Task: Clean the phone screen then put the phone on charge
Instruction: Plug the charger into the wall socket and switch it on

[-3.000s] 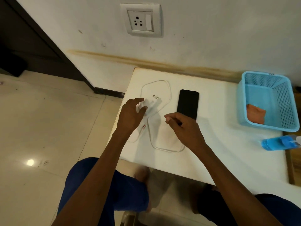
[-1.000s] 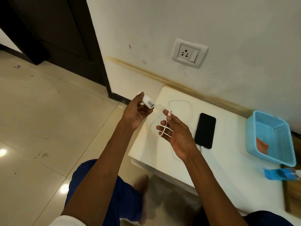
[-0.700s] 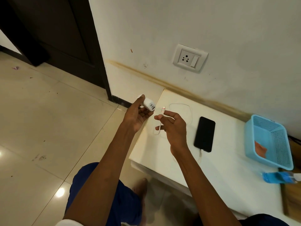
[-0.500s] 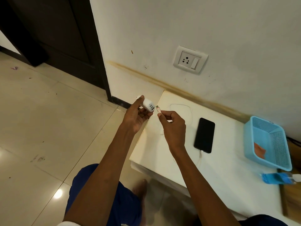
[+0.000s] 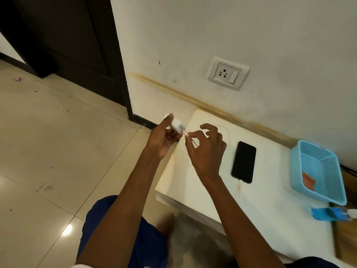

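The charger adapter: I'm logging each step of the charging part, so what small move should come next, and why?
Probably push the cable plug home into the charger adapter. The right hand pinches the plug right at the adapter's port face while the left hand holds the adapter steady. The phone already has the cable in its near end; the wall socket is unused.

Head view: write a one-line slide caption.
Left hand holds the charger while right hand pushes the cable plug into it; phone lies cabled on the table.
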Motion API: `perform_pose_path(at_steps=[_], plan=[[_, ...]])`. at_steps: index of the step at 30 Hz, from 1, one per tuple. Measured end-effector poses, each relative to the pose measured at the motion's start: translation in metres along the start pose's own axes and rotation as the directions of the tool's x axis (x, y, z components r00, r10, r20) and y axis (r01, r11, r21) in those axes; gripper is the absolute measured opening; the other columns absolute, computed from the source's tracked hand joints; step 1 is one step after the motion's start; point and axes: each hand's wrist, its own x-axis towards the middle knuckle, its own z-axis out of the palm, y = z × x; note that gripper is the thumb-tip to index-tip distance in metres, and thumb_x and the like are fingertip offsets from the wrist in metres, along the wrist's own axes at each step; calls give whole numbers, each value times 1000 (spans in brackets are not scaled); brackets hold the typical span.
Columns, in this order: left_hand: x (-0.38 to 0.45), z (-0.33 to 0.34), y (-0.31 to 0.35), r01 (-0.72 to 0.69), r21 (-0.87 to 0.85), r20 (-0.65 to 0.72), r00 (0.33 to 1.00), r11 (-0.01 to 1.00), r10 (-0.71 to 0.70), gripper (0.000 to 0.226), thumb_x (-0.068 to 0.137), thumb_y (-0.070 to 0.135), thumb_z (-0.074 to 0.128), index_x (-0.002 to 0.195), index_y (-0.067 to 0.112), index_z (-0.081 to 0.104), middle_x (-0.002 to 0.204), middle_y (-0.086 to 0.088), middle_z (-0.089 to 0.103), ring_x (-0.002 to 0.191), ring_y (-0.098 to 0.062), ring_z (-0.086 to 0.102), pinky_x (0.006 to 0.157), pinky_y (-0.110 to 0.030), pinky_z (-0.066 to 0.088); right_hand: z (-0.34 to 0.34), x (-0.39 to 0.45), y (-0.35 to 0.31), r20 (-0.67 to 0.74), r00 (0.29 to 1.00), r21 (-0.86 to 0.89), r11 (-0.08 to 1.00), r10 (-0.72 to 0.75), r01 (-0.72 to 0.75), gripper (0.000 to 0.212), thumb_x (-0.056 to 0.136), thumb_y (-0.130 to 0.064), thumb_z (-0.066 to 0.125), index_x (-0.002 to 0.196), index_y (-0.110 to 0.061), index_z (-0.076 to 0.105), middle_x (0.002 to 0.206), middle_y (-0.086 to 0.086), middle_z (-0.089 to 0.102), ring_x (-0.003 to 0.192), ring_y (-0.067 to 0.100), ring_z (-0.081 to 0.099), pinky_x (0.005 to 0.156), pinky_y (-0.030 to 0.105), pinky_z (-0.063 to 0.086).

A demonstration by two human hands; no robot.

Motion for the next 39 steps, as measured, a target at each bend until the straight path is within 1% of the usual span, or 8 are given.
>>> perform_pose_path(at_steps=[4,7,14,18,28,33,37,39], plan=[[1,1,-1,-15,38,-6,1000,999,15,28,89,33,70,101,10,62,91,-18,67,92,-33,62,98,-50,52,-2,1,1,4,1000,-54,998,-24,24,12,88,-39,69,91,-28,74,129,-3,56,110,23,57,85,44,44],[1,0,-1,-41,73,-1,999,996,41,30,89,34,71,104,10,62,88,-16,68,90,-33,62,96,-51,53,-3,3,1,9,999,-75,996,-42,42,11,88,-38,69,91,-28,74,129,-3,57,112,24,57,87,43,43],[-1,1,1,-127,132,33,992,983,124,29,88,30,72,107,9,64,99,-14,67,93,-32,66,91,-50,55,-4,3,2,57,998,-74,997,-19,23,11,88,-36,70,90,-27,74,129,-3,56,113,24,56,90,43,43],[0,5,0,-144,169,-10,989,975,148,56,85,29,76,129,4,51,112,-15,67,98,-32,69,88,-47,58,-2,4,3,62,998,-28,1000,1,1,9,87,-35,71,88,-26,73,129,-4,56,112,23,56,89,41,42],[2,11,-7,-147,181,-8,989,972,151,62,82,33,78,128,6,48,115,-16,67,90,-26,72,87,-47,59,3,6,3,-31,999,13,1000,-13,14,11,86,-31,70,84,-21,71,125,-3,58,109,21,57,85,40,43],[3,10,-9,-138,160,7,990,977,138,61,83,30,77,130,6,46,117,-17,66,95,-29,72,88,-46,59,3,7,5,-47,999,34,999,-9,10,11,87,-30,71,85,-19,71,122,-3,59,107,21,57,83,39,42],[4,12,-10,-168,186,3,985,968,171,64,79,31,81,129,8,47,120,-16,64,97,-30,72,87,-46,59,1,3,11,-7,1000,51,999,8,-8,11,89,-33,69,88,-23,71,118,-5,60,107,19,55,82,32,36],[5,14,-12,-200,244,-11,978,949,209,64,76,32,83,126,13,48,119,-13,63,98,-29,71,83,-43,61,1,3,16,77,997,55,998,31,-36,14,91,-40,67,93,-27,71,115,-8,60,106,18,55,81,32,41]])
